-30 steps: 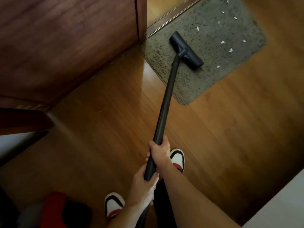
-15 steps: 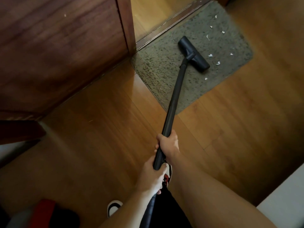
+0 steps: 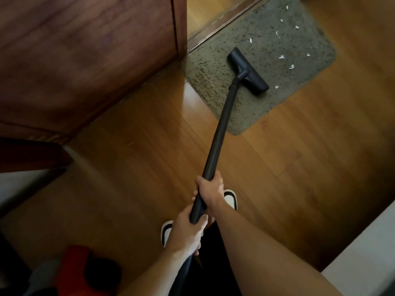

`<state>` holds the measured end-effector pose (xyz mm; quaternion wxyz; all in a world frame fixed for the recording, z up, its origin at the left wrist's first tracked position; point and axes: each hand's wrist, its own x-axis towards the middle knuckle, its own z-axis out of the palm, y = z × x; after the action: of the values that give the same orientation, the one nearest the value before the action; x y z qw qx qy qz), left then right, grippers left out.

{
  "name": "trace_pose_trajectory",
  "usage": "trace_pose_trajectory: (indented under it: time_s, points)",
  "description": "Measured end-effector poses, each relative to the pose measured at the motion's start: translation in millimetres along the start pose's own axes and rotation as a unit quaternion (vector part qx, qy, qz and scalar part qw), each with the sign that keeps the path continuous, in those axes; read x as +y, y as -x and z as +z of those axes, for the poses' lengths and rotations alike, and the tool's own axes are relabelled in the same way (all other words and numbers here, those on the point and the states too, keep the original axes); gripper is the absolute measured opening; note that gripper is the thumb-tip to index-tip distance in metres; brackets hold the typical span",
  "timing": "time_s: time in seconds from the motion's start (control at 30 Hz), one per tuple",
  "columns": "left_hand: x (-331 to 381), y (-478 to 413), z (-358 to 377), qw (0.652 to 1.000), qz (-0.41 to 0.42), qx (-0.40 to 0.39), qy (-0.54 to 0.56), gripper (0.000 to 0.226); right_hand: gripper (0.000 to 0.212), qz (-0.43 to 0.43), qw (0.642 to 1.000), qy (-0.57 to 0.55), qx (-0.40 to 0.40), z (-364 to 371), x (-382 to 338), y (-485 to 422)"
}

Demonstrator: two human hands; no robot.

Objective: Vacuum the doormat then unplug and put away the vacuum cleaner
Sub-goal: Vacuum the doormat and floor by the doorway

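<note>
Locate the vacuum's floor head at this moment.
In the head view, the floor head sits upper right of centre on the grey doormat, left of the white scraps.

Black vacuum wand (image 3: 222, 129), speckled grey-green doormat (image 3: 267, 39), white scraps (image 3: 281, 57), amber floor (image 3: 299, 167)

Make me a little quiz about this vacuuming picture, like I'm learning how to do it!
1. True or false: the vacuum head rests on the doormat.
2. Which hand grips higher up the vacuum wand, nearer the head?
A. left hand
B. right hand
3. Fill in: white paper scraps lie on the mat, to the ____ of the head in the picture.

Key
1. True.
2. B; both hands are closed around the wand, the left lower down.
3. Right; that part looks not yet cleaned.
</note>
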<state>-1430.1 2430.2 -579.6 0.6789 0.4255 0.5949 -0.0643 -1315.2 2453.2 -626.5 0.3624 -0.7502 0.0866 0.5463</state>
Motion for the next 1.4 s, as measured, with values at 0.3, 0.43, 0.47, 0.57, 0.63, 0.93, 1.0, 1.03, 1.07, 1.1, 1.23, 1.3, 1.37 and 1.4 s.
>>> trace_pose_trajectory:
  time_s: [0.3, 0.43, 0.47, 0.57, 0.63, 0.93, 1.0, 1.03, 1.07, 1.1, 1.23, 1.3, 1.37, 1.4]
  points:
    - [-55, 42, -58, 0.999, -0.044, -0.009, -0.020, 0.013, 0.022, 0.013, 1.000, -0.009, -0.016, 49, 47, 60]
    - [-61, 54, -67, 0.998, -0.061, -0.017, -0.006, 0.011, 0.023, 0.015, 1.000, -0.017, -0.009, 57, 53, 76]
    - [-62, 55, -69, 0.998, -0.065, -0.017, -0.008, 0.012, 0.023, 0.016, 1.000, -0.022, -0.005, 59, 54, 78]
    - [-61, 56, -71, 0.998, -0.056, -0.026, -0.014, 0.010, 0.023, 0.017, 0.999, -0.039, 0.003, 57, 55, 81]
    - [-59, 56, -68, 0.998, -0.052, -0.044, -0.009, 0.009, 0.024, 0.021, 0.999, -0.048, 0.010, 50, 55, 80]
    - [-44, 33, -23, 0.995, -0.001, -0.046, -0.087, 0.007, 0.027, 0.019, 0.998, -0.061, 0.027, 6, 51, 46]
    - [-35, 26, -13, 0.994, 0.004, -0.053, -0.094, 0.007, 0.026, 0.024, 0.996, -0.076, 0.027, -6, 45, 38]
    - [-30, 23, -7, 0.994, 0.006, -0.054, -0.094, 0.008, 0.025, 0.026, 0.996, -0.082, 0.026, -12, 41, 34]
    - [-24, 21, -1, 0.994, 0.008, -0.057, -0.093, 0.009, 0.024, 0.026, 0.996, -0.085, 0.026, -19, 37, 30]
    - [-18, 19, 6, 0.994, 0.009, -0.060, -0.092, 0.010, 0.025, 0.026, 0.996, -0.086, 0.026, -26, 33, 26]
    - [3, 9, 34, 0.994, 0.004, -0.053, -0.096, 0.012, 0.023, 0.022, 0.995, -0.090, 0.027, -53, 14, 10]
    - [13, 2, 49, 0.995, -0.004, -0.048, -0.083, 0.012, 0.023, 0.021, 0.996, -0.084, 0.026, -67, 3, 3]
    - [23, -4, 63, 0.995, -0.006, -0.047, -0.085, 0.012, 0.024, 0.021, 0.997, -0.076, 0.025, -82, -9, -3]
    - [30, -6, 70, 0.995, -0.005, -0.049, -0.087, 0.012, 0.024, 0.021, 0.997, -0.073, 0.026, -89, -14, -7]
